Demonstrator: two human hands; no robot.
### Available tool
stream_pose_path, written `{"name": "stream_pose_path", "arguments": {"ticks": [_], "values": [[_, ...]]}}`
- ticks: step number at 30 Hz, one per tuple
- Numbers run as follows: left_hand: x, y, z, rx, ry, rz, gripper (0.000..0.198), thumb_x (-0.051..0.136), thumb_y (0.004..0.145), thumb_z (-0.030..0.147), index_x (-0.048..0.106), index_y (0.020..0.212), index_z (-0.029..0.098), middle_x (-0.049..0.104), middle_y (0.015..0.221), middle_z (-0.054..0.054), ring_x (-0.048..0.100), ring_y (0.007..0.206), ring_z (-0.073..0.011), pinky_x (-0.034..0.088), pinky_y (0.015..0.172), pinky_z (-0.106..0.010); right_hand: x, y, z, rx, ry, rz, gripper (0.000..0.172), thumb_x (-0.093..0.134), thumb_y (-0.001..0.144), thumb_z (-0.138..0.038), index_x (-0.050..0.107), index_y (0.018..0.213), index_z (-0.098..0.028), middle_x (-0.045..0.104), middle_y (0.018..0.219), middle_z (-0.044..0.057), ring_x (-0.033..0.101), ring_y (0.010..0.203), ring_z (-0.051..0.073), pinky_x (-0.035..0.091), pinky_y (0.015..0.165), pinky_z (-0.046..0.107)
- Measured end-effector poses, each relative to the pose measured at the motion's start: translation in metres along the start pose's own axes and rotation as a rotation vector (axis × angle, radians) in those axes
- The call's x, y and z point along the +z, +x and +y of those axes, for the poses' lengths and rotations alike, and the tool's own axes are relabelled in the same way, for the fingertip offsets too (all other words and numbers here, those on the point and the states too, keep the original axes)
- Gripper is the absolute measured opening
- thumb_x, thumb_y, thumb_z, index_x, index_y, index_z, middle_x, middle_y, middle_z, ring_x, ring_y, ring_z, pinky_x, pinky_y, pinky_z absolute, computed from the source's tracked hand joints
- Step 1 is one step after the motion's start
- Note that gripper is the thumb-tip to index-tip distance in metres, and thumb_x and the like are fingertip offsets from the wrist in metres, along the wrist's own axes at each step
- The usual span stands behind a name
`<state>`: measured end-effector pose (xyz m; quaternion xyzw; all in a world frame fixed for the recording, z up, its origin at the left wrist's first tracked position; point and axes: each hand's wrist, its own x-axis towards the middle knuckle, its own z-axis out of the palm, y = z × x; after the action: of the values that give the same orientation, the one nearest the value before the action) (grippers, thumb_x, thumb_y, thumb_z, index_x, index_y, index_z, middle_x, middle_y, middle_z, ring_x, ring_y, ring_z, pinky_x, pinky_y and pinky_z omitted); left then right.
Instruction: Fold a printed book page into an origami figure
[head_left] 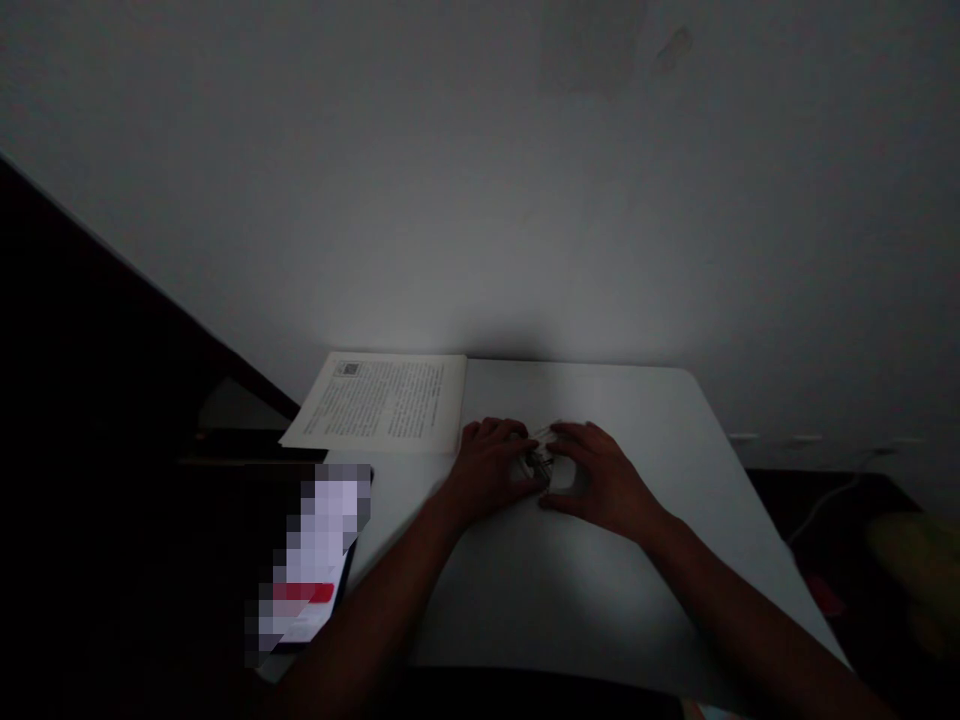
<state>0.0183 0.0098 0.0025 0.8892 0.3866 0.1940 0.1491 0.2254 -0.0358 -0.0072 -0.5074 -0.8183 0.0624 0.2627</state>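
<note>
Over the middle of the white table (517, 580), my two hands meet around a small, partly clear object with dark parts inside or on it (540, 461). Its exact kind is too dim to make out. My left hand (491, 468) curls around its left side, thumb toward me and fingers at the far side. From the right, my right hand (604, 478) closes on it with thumb and fingertips, leaving a gap of bare table under the palm. Fingers hide much of the object.
Printed pages (382, 402) lie at the table's far left corner. A lit phone (319, 555), its screen partly blurred out, rests along the left edge. A pale wall (480, 200) rises behind the table. To the right hangs a thin cable (825, 508); the room is dim.
</note>
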Motion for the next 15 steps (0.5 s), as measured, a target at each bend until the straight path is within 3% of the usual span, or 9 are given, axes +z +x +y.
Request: {"name": "stream_pose_path", "arguments": {"ticks": [7, 15], "values": [[0.002, 0.005, -0.009, -0.01, -0.033, -0.018, 0.022, 0.059, 0.084, 0.032, 0.066, 0.105, 0.03, 0.062, 0.113, 0.001, 0.049, 0.102, -0.0194, 0.034, 0.089, -0.037, -0.001, 0.001, 0.0, 0.04, 0.004, -0.043, 0.065, 0.072, 0.061, -0.055, 0.059, 0.115, -0.022, 0.055, 0.128, 0.011, 0.048, 0.12, 0.029, 0.031, 0.105, 0.053], [0.004, 0.009, -0.012, -0.013, -0.051, 0.015, 0.022, 0.051, 0.089, 0.019, 0.068, 0.101, 0.025, 0.065, 0.106, -0.002, 0.052, 0.098, -0.0175, 0.037, 0.085, -0.035, 0.0, 0.001, 0.001, 0.037, 0.032, -0.021, 0.063, 0.073, 0.06, -0.054, 0.06, 0.114, -0.024, 0.055, 0.128, 0.01, 0.049, 0.12, 0.03, 0.032, 0.103, 0.055]]}}
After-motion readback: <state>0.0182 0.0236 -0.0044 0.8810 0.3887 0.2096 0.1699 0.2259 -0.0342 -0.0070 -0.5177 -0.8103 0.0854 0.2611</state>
